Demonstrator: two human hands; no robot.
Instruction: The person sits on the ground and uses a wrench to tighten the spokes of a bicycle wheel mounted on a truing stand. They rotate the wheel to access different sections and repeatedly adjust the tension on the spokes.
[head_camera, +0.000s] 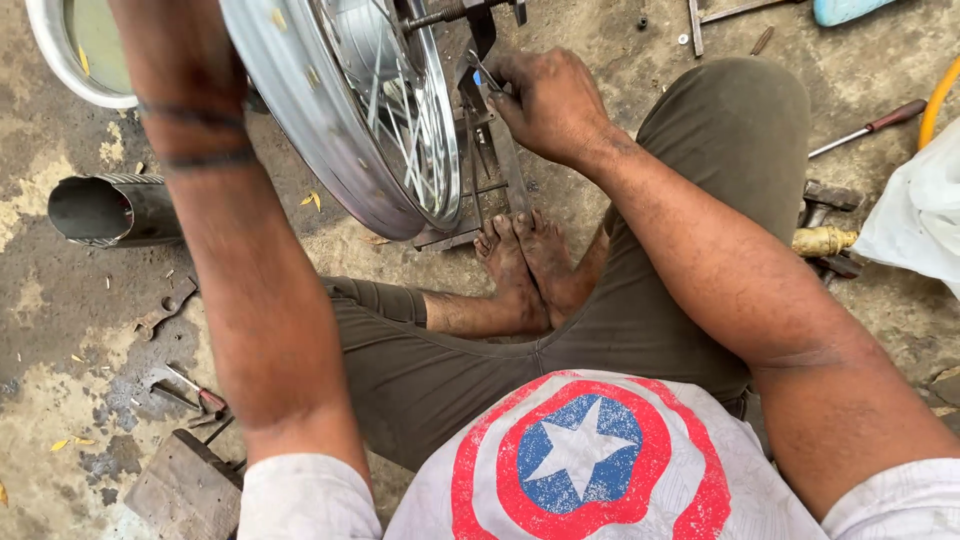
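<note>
A shiny spoked wheel rim (340, 110) stands upright in a metal truing stand (490, 170) in front of my crossed legs and bare feet. My right hand (545, 100) is closed around a small tool with a blue tip, held against the spokes beside the stand's upright. My left arm (230, 230) reaches up past the rim's left side; its hand is cut off by the top edge of the frame.
On the concrete floor lie a metal pipe (100, 210) at left, a wrench (160, 312), pliers (190, 388) and a wooden block (185, 490). A screwdriver (868, 127), a brass fitting (822, 240), a yellow hose and white plastic are at right. A white basin (60, 60) sits top left.
</note>
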